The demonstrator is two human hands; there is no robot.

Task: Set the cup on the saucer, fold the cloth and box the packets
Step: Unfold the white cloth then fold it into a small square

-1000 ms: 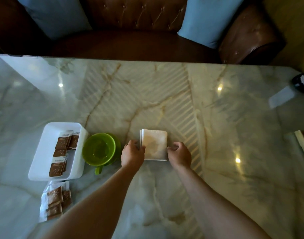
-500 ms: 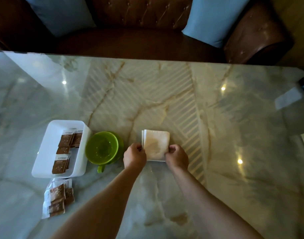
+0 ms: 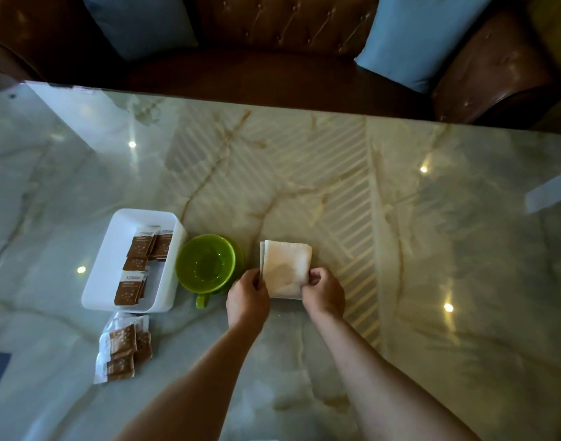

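Marble table (image 3: 304, 173), glossy, veined. I see the cloth (image 3: 287, 268) folded into a small pale square near the middle, lying flat. My left hand (image 3: 247, 299) pinches its near-left corner, fingers curled onto the layered edge; my right hand (image 3: 323, 291) pinches the near-right corner, fingers curled the same way. Just left of the cloth, the green cup (image 3: 206, 264) sits on its green saucer (image 3: 238, 249), handle toward me. Further left, the white box (image 3: 113, 265) holds several brown packets (image 3: 136, 259). More loose packets (image 3: 123, 348) lie on the table just in front of the box.
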